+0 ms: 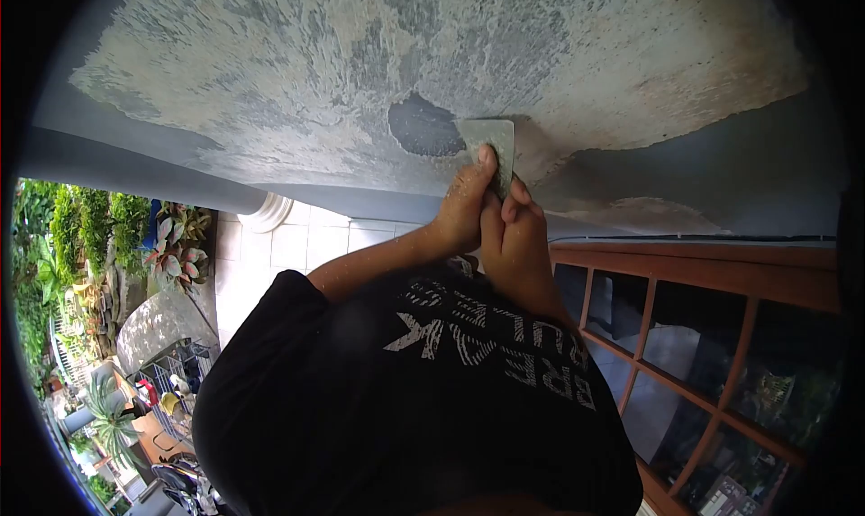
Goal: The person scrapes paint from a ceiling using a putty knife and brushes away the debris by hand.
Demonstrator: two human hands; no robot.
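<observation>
A flat grey-green scraper blade is pressed against a blue-grey painted surface whose paint is flaking off in large pale patches. My left hand grips the blade from below, thumb laid up along its face. My right hand is closed beside it, fingers against the blade's lower right edge. Dust speckles both hands. The blade's edge sits beside a dark scraped-bare patch. My black printed T-shirt fills the lower middle of the view.
A brown wooden frame with glass panes runs along the right. White tiles and a white moulded column base lie centre left. Green and pink plants and cluttered garden items fill the far left.
</observation>
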